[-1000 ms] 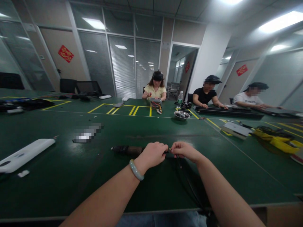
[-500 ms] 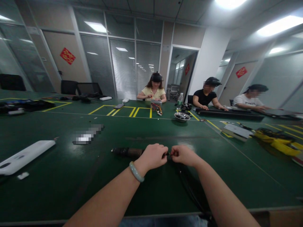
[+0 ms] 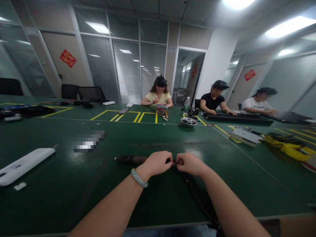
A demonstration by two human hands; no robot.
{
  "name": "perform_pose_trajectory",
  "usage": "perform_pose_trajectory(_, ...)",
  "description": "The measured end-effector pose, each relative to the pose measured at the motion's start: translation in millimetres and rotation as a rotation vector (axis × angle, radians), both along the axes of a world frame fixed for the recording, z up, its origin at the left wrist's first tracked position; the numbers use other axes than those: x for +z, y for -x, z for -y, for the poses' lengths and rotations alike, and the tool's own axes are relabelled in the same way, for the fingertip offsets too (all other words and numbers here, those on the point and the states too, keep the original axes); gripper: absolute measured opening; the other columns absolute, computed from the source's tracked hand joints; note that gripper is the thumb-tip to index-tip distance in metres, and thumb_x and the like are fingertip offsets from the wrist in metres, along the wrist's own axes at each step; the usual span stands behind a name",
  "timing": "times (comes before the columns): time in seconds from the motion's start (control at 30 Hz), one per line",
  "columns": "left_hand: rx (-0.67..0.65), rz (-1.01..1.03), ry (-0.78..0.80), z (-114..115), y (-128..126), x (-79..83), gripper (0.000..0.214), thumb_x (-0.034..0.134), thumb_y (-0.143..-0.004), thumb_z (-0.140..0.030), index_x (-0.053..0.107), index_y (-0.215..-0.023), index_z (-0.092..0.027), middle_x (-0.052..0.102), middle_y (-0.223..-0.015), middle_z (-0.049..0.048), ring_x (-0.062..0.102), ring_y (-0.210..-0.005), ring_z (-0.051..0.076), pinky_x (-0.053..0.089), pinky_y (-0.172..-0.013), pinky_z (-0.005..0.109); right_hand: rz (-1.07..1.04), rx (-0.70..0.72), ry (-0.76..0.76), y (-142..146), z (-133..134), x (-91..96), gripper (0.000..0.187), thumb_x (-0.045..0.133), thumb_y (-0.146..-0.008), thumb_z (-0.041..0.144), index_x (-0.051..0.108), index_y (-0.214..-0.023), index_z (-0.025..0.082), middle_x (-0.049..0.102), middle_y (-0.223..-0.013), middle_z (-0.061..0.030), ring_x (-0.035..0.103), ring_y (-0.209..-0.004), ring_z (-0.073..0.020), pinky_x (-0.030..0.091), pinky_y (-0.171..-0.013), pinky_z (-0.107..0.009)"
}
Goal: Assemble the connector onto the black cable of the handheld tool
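Observation:
A dark corded tool, shaped like an electric screwdriver (image 3: 130,159), lies sideways on the green table with its metal tip to the left. My left hand (image 3: 158,163), a pale bracelet at its wrist, is closed around the tool's right end. Close beside it, my right hand (image 3: 189,163) is pinched at that same end; what its fingertips hold is hidden. A black cable (image 3: 195,194) curves from below my right hand down to the table's front edge.
A long white casing (image 3: 29,163) and a small white piece (image 3: 20,186) lie left. Ahead are a metal bowl (image 3: 189,122) and a bottle (image 3: 187,104). A pale box (image 3: 244,136) and yellow bins (image 3: 293,149) stand right. Several people work across the green table (image 3: 118,135).
Both hands stay at the tool's right end, with only slight finger and wrist movement. The whole view has shifted a little.

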State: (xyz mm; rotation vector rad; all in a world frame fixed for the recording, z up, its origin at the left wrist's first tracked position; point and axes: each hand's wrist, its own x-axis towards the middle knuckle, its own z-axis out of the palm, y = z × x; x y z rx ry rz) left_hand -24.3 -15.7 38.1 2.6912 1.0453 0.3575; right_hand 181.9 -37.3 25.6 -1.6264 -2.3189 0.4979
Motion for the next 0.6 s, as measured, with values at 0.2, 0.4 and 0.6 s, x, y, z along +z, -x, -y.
perform_pose_trajectory(0.2, 0.0, 0.028, -0.014, -4.6, 0.7, -6.0, 0.015, 0.054, -0.088, -0.037, 0.062, -0.091, -0.024, 0.065, -0.093, -0.0003, 0.06, -0.083, 0.017, 0.044, -0.07, 0.028, -0.034, 0.011, 0.006, -2.6, -1.2, -2.8, 0.012, 0.061, -0.072, 0.02, 0.066, -0.083, 0.02, 0.067, -0.069, 0.0023, 0.058, -0.059, -0.0114, 0.034, -0.052, -0.02)
perform_pose_trajectory(0.4, -0.027, -0.012, -0.045, -1.9, 2.3, -2.7, 0.016, 0.063, -0.082, -0.037, 0.061, -0.094, -0.025, 0.064, -0.095, -0.0013, 0.06, -0.086, 0.017, 0.043, -0.07, 0.027, -0.035, 0.004, 0.011, -1.7, -1.5, -2.7, 0.013, 0.062, -0.072, 0.02, 0.067, -0.084, 0.02, 0.067, -0.069, 0.0018, 0.058, -0.06, -0.0118, 0.034, -0.053, -0.02)
perform_pose_trajectory(0.6, -0.048, -0.036, -0.109, 0.6, -1.4, -4.4, 0.007, 0.057, -0.087, -0.03, 0.06, -0.09, -0.024, 0.063, -0.094, -0.0003, 0.06, -0.087, 0.017, 0.043, -0.071, 0.027, -0.034, 0.011, -0.007, -2.1, -1.6, -2.0, 0.013, 0.062, -0.072, 0.019, 0.067, -0.084, 0.021, 0.067, -0.069, 0.0026, 0.059, -0.06, -0.0118, 0.035, -0.053, -0.02)
